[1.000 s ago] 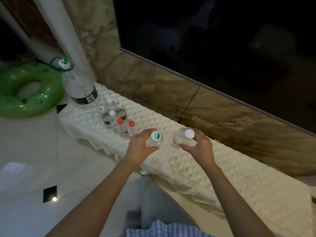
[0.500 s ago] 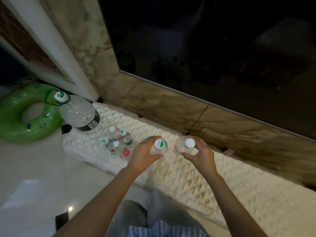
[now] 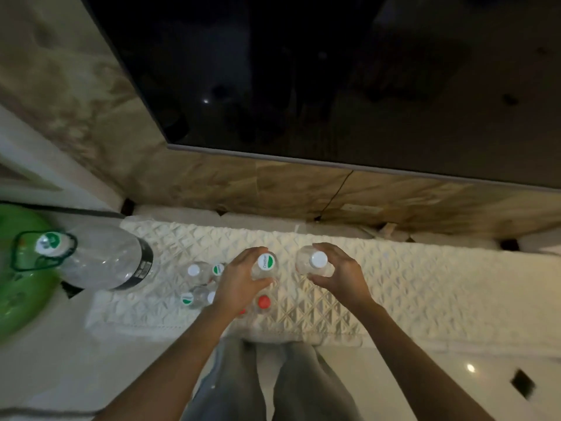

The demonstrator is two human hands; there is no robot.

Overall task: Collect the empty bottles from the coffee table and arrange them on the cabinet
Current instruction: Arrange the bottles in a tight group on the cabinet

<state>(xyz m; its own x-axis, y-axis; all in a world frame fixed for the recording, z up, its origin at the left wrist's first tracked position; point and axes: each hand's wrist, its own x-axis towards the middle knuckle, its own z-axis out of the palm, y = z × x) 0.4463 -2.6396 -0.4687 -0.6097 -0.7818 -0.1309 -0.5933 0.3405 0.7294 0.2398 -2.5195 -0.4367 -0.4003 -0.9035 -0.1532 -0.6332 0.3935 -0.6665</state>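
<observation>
- Dim room: low cabinet (image 3: pixel 425 287) under a quilted white cover, against a marble wall, dark TV screen (image 3: pixel 303 71) above it.
- Left hand (image 3: pixel 239 281) fingers (image 3: pixel 252 253) curled round a small clear bottle with a green-and-white cap (image 3: pixel 266 262); bottle upright, held just below the cap. Can't tell if its base touches the cover.
- Right hand (image 3: pixel 340 271) fingers (image 3: pixel 326 249) wrapped round a second small clear bottle, white cap (image 3: pixel 318 259), upright, thumb on the near side. Same: base contact unclear.
- The two held bottles sit side by side, a narrow gap between them.
- Left of the left-hand fingers: cluster of small bottles standing on the cover, white cap (image 3: pixel 193 270), green cap (image 3: pixel 218 268), another green cap (image 3: pixel 187 299). Partly hidden by the hand, blurred.
- Just below the left-hand fingers, toward the person: red-capped bottle (image 3: pixel 264 302) near the cabinet's front edge; a second bit of red at the wrist, mostly hidden.
- Far left of both hands: large clear jug (image 3: pixel 103 256), tilted look from the wide lens, green-and-white cap with green carry loop, dark label band; at the cabinet's left end.
- Beyond it, on the floor: green inflatable ring (image 3: pixel 18 293).
- Grey trousers (image 3: pixel 273 384) visible below the cabinet edge.
</observation>
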